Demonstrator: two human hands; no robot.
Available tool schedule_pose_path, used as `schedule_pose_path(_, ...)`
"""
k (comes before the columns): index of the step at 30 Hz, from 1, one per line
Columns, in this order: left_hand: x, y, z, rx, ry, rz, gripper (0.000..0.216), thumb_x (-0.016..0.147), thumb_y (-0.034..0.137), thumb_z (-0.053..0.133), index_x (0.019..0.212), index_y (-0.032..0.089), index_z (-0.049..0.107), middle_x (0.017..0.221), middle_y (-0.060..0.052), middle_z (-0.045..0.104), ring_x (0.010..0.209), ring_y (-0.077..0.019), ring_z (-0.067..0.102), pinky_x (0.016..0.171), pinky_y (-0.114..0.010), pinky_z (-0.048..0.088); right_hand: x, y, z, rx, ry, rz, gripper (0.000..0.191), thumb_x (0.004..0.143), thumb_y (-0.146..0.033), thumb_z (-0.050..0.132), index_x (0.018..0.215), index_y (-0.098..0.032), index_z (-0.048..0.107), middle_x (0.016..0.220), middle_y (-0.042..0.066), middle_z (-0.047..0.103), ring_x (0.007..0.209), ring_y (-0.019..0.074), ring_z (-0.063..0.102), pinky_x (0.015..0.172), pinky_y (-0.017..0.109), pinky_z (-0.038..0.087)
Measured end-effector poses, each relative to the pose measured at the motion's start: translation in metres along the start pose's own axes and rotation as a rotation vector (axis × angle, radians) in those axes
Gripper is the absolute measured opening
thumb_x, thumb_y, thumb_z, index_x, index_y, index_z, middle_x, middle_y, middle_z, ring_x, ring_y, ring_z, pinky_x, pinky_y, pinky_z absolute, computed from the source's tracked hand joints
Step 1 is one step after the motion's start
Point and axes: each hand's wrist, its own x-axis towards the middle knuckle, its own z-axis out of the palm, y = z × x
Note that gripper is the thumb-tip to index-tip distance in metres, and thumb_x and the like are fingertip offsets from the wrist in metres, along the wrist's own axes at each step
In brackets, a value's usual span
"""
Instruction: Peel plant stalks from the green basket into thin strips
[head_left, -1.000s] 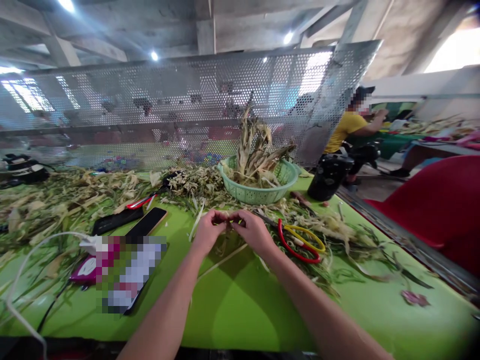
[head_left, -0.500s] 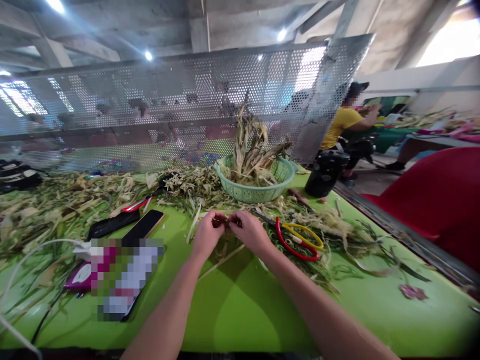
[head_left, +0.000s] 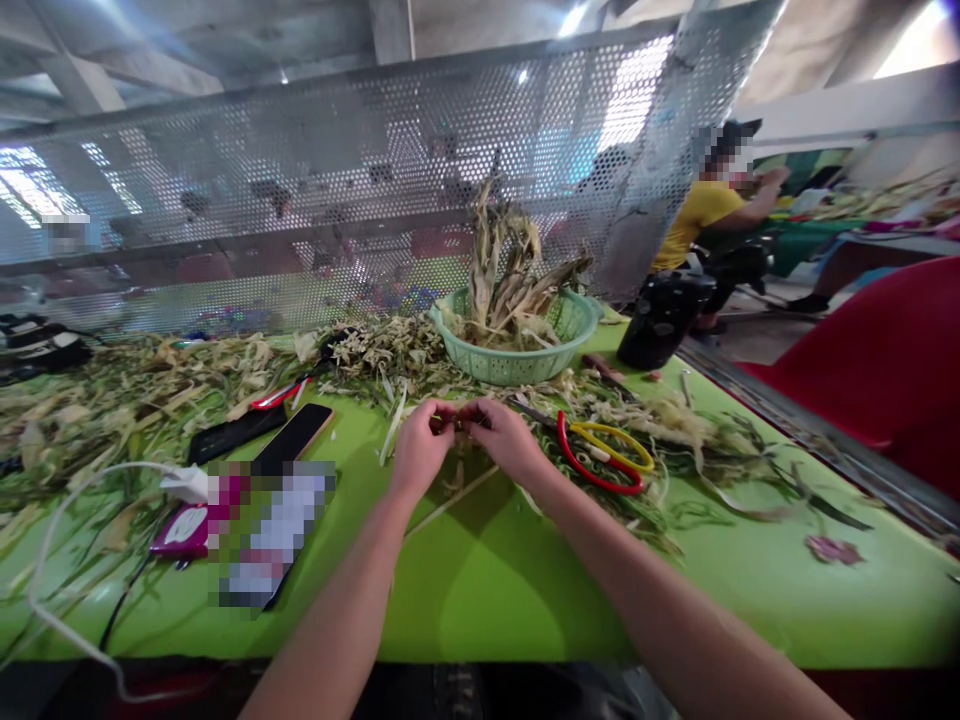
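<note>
Basket (head_left: 514,366) holds husks (head_left: 504,265) beyond your left hand (head_left: 422,440) and right hand (head_left: 504,432), whose grip I can't tell; table edge (head_left: 502,654) lies nearer you.

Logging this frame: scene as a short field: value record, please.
left hand: fingers curled inward
right hand: fingers curled, tips close to left hand's
strip: pale, below hands; held or not unclear
scissors: right of right hand
basket: green, beyond hands, holds dried leaves
phone: dark screen, left of left hand
table: green, scraps strewn about
</note>
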Motion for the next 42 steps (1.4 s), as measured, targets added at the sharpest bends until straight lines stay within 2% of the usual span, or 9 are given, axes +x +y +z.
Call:
schedule_pose_path(4, -0.001, 0.001, 0.000, 0.037, 0.007, 0.037, 0.015, 0.079, 0.012, 0.057, 0.089, 0.021, 0.062, 0.089, -0.003, 0.068, 0.080, -0.0158, 0.063, 0.076, -0.028, 0.048, 0.002, 0.005, 0.001, 0.044, -0.031, 0.018, 0.023, 0.077, -0.018, 0.056, 0.094, -0.020, 0.071, 0.082, 0.002, 0.071, 0.073, 0.0161, 0.061, 0.067, 0.027, 0.046)
schedule_pose_path(8, -0.002, 0.003, 0.000, 0.063, 0.004, 0.094, 0.016, 0.080, 0.010, 0.056, 0.089, 0.021, 0.063, 0.090, -0.003, 0.067, 0.081, -0.0157, 0.062, 0.077, -0.028, 0.047, 0.002, 0.003, 0.000, 0.109, -0.066, 0.075, 0.025, 0.079, -0.024, 0.055, 0.096, -0.019, 0.072, 0.073, 0.000, 0.068, 0.059, 0.0134, 0.055, 0.055, 0.024, 0.043)
schedule_pose_path(13, -0.004, 0.006, -0.002, 0.072, 0.012, 0.158, 0.015, 0.080, 0.009, 0.057, 0.087, 0.021, 0.063, 0.088, -0.002, 0.066, 0.081, -0.0148, 0.061, 0.076, -0.026, 0.047, 0.002, 0.001, 0.000, 0.214, -0.045, 0.088, 0.021, 0.074, -0.028, 0.061, 0.087, -0.017, 0.073, 0.071, 0.001, 0.068, 0.060, 0.0132, 0.055, 0.055, 0.023, 0.042)
schedule_pose_path(21, -0.003, 0.004, -0.001, 0.085, 0.023, 0.184, 0.015, 0.081, 0.008, 0.057, 0.087, 0.020, 0.063, 0.088, -0.001, 0.065, 0.082, -0.0143, 0.061, 0.077, -0.026, 0.048, 0.003, 0.005, 0.001, 0.338, -0.058, 0.162, 0.021, 0.068, -0.035, 0.070, 0.079, -0.017, 0.069, 0.068, 0.001, 0.067, 0.063, 0.0149, 0.058, 0.060, 0.026, 0.045)
schedule_pose_path(26, -0.003, 0.003, -0.001, 0.090, 0.034, 0.201, 0.014, 0.081, 0.008, 0.058, 0.086, 0.019, 0.064, 0.087, -0.002, 0.064, 0.080, -0.0139, 0.060, 0.076, -0.026, 0.048, 0.003, 0.007, 0.001, 0.351, -0.070, 0.176, 0.024, 0.068, -0.039, 0.071, 0.078, -0.017, 0.068, 0.062, -0.001, 0.062, 0.054, 0.0117, 0.050, 0.051, 0.023, 0.039)
schedule_pose_path(37, 0.001, -0.006, 0.000, 0.012, 0.000, 0.041, 0.009, 0.079, 0.014, 0.062, 0.086, 0.019, 0.065, 0.086, -0.003, 0.068, 0.078, -0.0144, 0.063, 0.075, -0.026, 0.049, 0.002, 0.008, 0.002, 0.142, -0.004, 0.108, 0.011, 0.072, -0.027, 0.058, 0.080, -0.020, 0.062, 0.069, -0.001, 0.061, 0.063, 0.0141, 0.054, 0.058, 0.024, 0.041)
schedule_pose_path(42, 0.003, -0.007, -0.005, -0.054, -0.074, -0.057, 0.005, 0.079, 0.021, 0.063, 0.084, 0.019, 0.064, 0.080, -0.001, 0.067, 0.073, -0.0139, 0.062, 0.071, -0.025, 0.048, 0.000, -0.002, -0.006, 0.049, 0.019, 0.098, 0.006, 0.071, -0.024, 0.056, 0.074, -0.021, 0.059, 0.065, -0.003, 0.058, 0.062, 0.0134, 0.051, 0.057, 0.023, 0.038)
